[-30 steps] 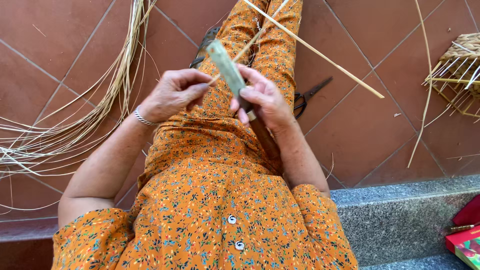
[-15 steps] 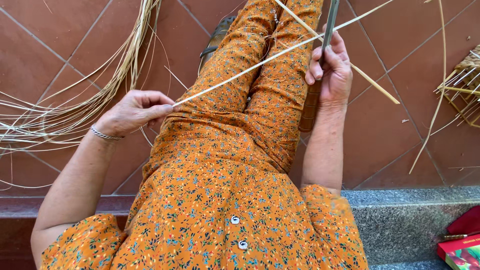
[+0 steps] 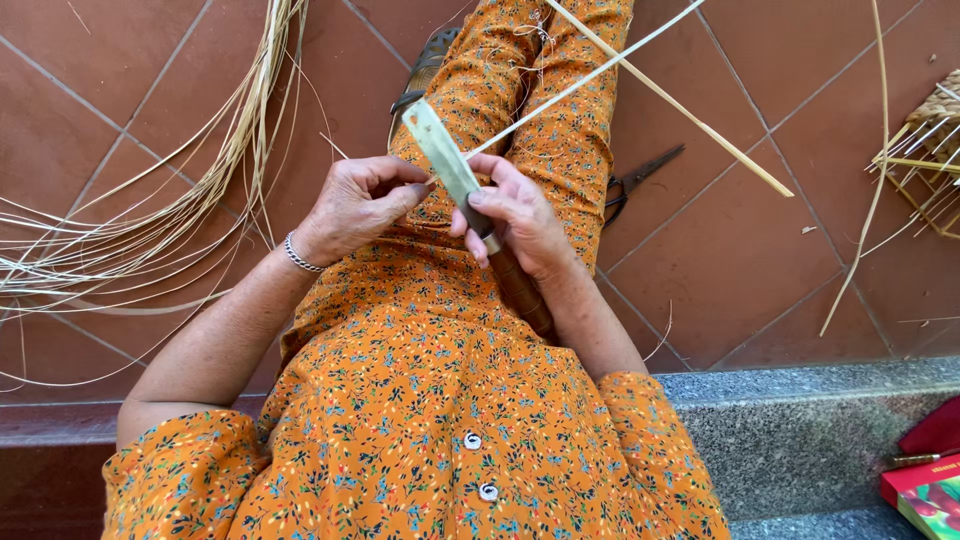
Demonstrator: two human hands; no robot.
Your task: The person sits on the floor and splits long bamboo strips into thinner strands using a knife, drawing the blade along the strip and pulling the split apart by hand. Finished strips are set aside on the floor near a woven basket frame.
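Note:
My right hand (image 3: 512, 222) grips a knife (image 3: 447, 158) with a flat pale blade and a brown wooden handle (image 3: 522, 290), held over my lap. My left hand (image 3: 358, 203) pinches the near end of a long thin pale cane strip (image 3: 590, 78) right at the blade. The strip runs up and to the right past my knees. I sit in an orange flowered dress (image 3: 430, 400) with my legs stretched out over red floor tiles.
A bundle of thin cane strips (image 3: 150, 230) curves over the tiles at left. A thicker cane stick (image 3: 690, 110) lies across my legs. Dark scissors (image 3: 640, 175) rest on the floor at right. An unfinished woven basket (image 3: 930, 140) sits far right. A grey stone step (image 3: 820, 420) and a red box (image 3: 925, 485) lie lower right.
My right hand has come back down from beside my knees to my lap with the knife. My left hand moved right and now meets the blade with the strip.

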